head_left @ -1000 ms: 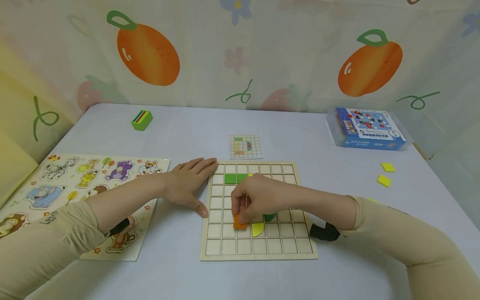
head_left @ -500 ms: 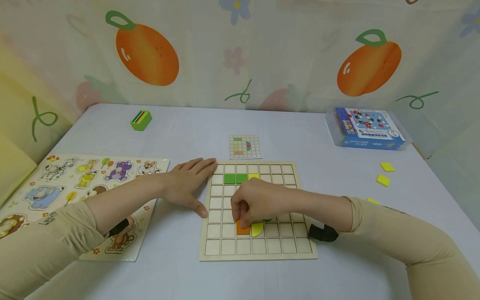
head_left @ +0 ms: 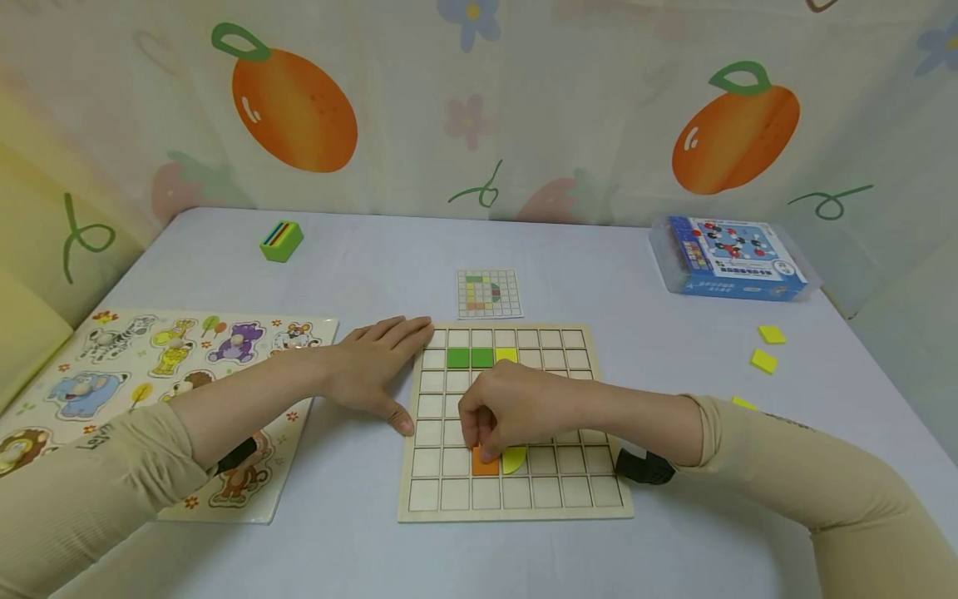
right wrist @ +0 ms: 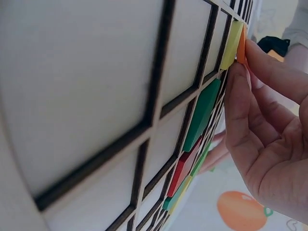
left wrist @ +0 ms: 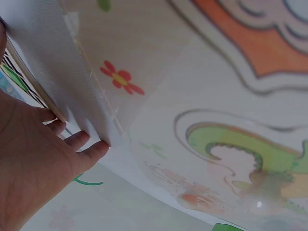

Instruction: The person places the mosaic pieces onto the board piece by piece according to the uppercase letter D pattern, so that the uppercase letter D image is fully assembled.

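Note:
My right hand (head_left: 524,405) pinches an orange square tile (head_left: 485,466) between thumb and fingers, over a cell of the wooden grid board (head_left: 516,512). Just right of that tile lies a yellow quarter-circle tile (head_left: 513,460). Toward the board's far side are green square tiles (head_left: 470,358) and a yellow square (head_left: 506,354). In the right wrist view, a dark green rounded tile (right wrist: 202,115) and a red tile (right wrist: 184,166) sit in cells; the hand hides them in the head view. My left hand (head_left: 377,366) rests with fingers spread along the board's left edge.
A small pattern card (head_left: 490,294) lies behind the board. Loose yellow tiles (head_left: 763,361) are at right, below a blue box (head_left: 737,258). An animal puzzle board (head_left: 247,499) lies under the left forearm; a green block (head_left: 281,241) stands at back left.
My right hand has shifted the orange tile slightly right and toward me, from askew to squared with the cell left of the yellow quarter-circle. The left hand stays put.

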### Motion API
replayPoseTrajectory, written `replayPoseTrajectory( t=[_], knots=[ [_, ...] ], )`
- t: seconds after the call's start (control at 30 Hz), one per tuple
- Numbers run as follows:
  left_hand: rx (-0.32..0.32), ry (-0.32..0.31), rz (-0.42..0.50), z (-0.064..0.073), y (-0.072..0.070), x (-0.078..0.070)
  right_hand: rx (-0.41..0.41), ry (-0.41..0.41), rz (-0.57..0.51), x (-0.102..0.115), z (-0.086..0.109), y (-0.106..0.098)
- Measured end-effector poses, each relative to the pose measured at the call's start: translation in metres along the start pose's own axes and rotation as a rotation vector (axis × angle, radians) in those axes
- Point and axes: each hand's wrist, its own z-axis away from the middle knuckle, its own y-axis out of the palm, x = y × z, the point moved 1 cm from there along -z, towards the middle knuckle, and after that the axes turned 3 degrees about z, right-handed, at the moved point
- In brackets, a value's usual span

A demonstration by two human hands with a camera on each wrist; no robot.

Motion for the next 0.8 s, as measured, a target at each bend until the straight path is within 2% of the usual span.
replayPoseTrajectory(
  t=[0.3, 0.53, 0.8],
  knots=[
    [0.005, 0.002, 0.008, 0.000, -0.001, -0.001, -0.010, -0.034, 0.027, -0.002, 0.000, 0.000],
    [0.004, -0.002, -0.005, 0.000, 0.000, 0.000, -0.057, -0.059, 0.014, -0.006, 0.008, -0.011],
    [0.003, 0.002, -0.001, 0.000, 0.000, 0.000, -0.116, -0.030, 0.007, -0.035, 0.032, -0.029]
  ],
)
